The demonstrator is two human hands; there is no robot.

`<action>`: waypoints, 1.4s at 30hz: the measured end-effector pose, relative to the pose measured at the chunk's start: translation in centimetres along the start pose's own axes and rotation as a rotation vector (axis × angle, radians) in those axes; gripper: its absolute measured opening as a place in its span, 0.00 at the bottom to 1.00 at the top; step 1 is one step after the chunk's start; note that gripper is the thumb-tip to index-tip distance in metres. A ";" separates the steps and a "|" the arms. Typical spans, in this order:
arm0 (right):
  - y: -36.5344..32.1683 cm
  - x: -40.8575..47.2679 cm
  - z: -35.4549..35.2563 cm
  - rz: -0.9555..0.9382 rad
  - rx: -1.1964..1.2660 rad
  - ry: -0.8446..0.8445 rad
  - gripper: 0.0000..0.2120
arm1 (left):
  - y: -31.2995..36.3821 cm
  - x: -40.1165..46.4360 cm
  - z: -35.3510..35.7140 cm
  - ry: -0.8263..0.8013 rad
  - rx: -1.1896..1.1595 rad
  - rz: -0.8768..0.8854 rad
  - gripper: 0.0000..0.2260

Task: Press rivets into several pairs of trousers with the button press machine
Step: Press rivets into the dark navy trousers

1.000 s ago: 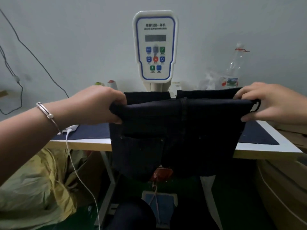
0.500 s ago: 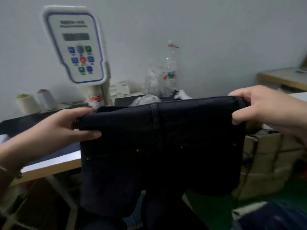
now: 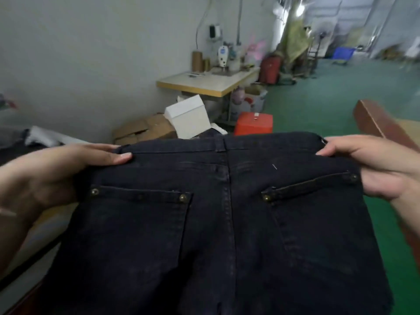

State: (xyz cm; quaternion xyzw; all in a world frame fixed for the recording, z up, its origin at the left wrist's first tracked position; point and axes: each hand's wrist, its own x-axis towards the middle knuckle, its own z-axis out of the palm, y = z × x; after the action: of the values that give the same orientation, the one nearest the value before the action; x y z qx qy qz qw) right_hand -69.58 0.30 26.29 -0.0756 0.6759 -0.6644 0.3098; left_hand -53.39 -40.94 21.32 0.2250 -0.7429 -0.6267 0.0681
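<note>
A pair of dark denim trousers [image 3: 216, 223] is spread in front of me, back side up, held by its waistband. My left hand [image 3: 56, 176] grips the left end of the waistband, thumb on top. My right hand [image 3: 375, 169] grips the right end the same way. Brass rivets [image 3: 183, 197] sit at the corners of both back pockets. The button press machine is out of view.
A red box [image 3: 253, 123] and cardboard cartons [image 3: 145, 130] lie on the green floor [image 3: 329, 98] beyond the trousers. A second work table [image 3: 209, 84] with a small machine stands by the wall. A brown carton edge [image 3: 381, 123] is at the right. My own table's edge [image 3: 27, 253] is at lower left.
I have turned right, away from the press machine, carrying the trousers with both hands. The machine has left the view and the trousers now show their back pockets.
</note>
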 end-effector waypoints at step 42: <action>25.5 2.5 3.9 -0.324 -1.390 -0.478 0.32 | -14.6 -3.2 22.3 -0.807 1.004 -0.003 0.28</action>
State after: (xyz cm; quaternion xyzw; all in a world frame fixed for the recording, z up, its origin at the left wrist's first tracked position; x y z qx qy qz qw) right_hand -61.71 -1.60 1.68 -0.4943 0.8345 -0.0875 0.2272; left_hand -55.49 -21.17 3.27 -0.0230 -0.9126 -0.2385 -0.3313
